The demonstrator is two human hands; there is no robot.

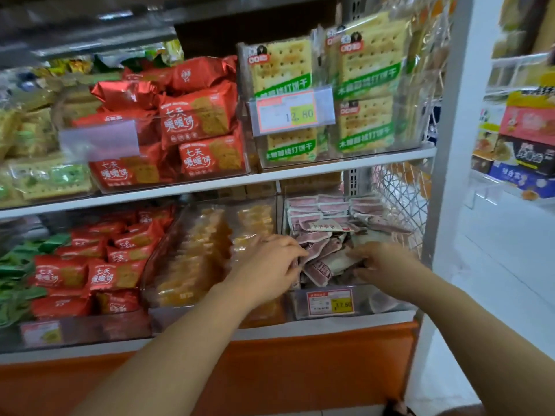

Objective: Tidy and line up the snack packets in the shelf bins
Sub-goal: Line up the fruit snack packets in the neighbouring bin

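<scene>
Small maroon-and-white snack packets lie jumbled in the front of a clear bin at the lower shelf's right end; packets at its back stand in rows. My left hand reaches over the bin's left wall, fingers closed on packets at the pile's left side. My right hand presses against the pile's right side, fingers curled onto packets. The packets between the hands are bunched together.
To the left sits a clear bin of orange packets, then red packets and green ones. The upper shelf holds cracker packs and red packs. A price tag hangs on the bin front. A white post bounds the right.
</scene>
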